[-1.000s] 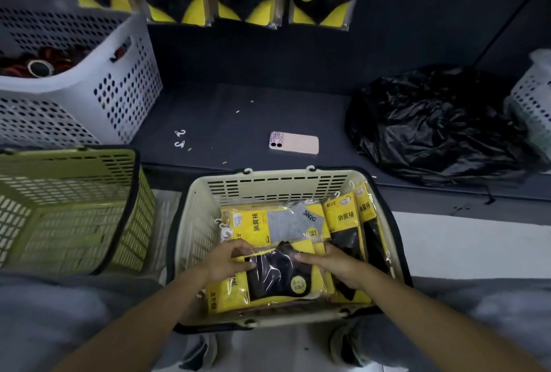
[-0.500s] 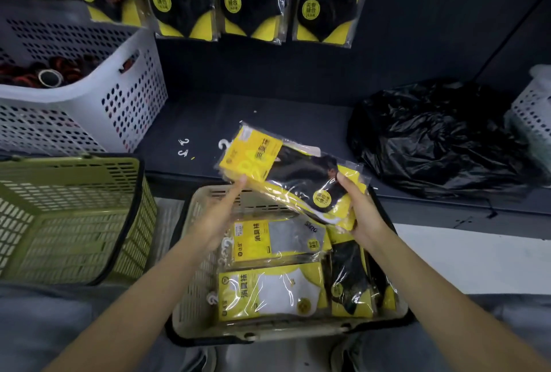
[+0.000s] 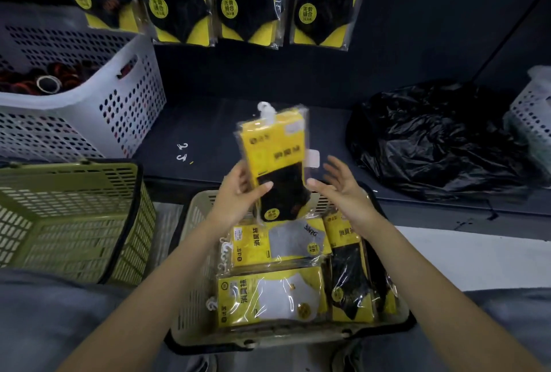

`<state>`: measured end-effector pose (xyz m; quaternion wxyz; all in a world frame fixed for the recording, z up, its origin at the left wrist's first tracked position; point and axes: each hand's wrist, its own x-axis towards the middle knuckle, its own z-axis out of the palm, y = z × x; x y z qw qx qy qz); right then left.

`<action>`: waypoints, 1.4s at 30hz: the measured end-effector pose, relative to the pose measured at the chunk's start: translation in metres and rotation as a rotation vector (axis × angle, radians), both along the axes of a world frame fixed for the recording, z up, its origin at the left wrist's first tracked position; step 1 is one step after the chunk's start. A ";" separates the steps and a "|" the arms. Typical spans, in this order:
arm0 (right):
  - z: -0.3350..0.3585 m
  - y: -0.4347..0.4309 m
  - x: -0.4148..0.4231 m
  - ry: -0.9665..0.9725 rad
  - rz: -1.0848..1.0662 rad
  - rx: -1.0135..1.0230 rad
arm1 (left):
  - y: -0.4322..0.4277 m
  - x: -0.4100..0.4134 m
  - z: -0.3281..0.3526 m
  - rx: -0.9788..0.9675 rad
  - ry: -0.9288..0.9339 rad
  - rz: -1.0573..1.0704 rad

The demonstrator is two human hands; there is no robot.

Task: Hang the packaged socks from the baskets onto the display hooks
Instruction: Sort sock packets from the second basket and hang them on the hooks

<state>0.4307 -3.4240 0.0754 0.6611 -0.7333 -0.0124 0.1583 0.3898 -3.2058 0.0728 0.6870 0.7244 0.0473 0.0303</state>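
A yellow-and-black sock pack (image 3: 275,163) with a white plastic hanger on top stands upright above the beige basket (image 3: 190,255). My left hand (image 3: 238,192) pinches its lower left side, thumb across the front. To the pack's right is my right hand (image 3: 340,186), fingers spread and relaxed, with a small gap to the pack. Several more yellow sock packs (image 3: 268,297) lie in the beige basket. A row of black-and-yellow sock packs (image 3: 247,1) hangs on the dark wall above; the hooks are out of view.
A green basket (image 3: 71,216) stands at the left, a white perforated basket (image 3: 89,97) with dark items behind it. A black plastic bag (image 3: 441,139) lies on the dark shelf at right, another white basket (image 3: 533,115) at the far right. Loose white hooks (image 3: 182,152) lie on the shelf.
The sock pack came out of the beige basket, rose and turned from lying sideways to upright. My right hand has let go of it; my left hand now holds it alone.
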 end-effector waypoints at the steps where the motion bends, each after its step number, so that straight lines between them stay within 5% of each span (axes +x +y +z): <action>1: 0.005 0.003 0.001 -0.029 0.049 0.019 | 0.000 0.001 0.000 0.034 -0.019 -0.068; 5: 0.006 0.009 0.004 -0.050 0.136 -0.007 | -0.007 0.004 -0.010 0.056 -0.002 -0.250; 11: -0.028 0.008 -0.008 0.023 0.160 -0.138 | -0.008 -0.013 -0.055 0.094 0.251 -0.237; 19: -0.031 0.011 -0.012 -0.078 0.109 -0.209 | -0.003 -0.017 -0.054 0.121 0.205 -0.228; 25: 0.030 0.018 -0.005 -0.201 -0.124 0.002 | 0.002 0.003 0.021 0.015 0.127 -0.189; 33: 0.141 0.031 0.022 -0.281 -0.106 0.307 | 0.007 0.038 0.147 -0.004 -0.066 -0.073; 42: 0.248 0.016 0.077 -0.448 -0.293 0.275 | 0.018 0.078 0.247 -0.041 -0.235 0.083</action>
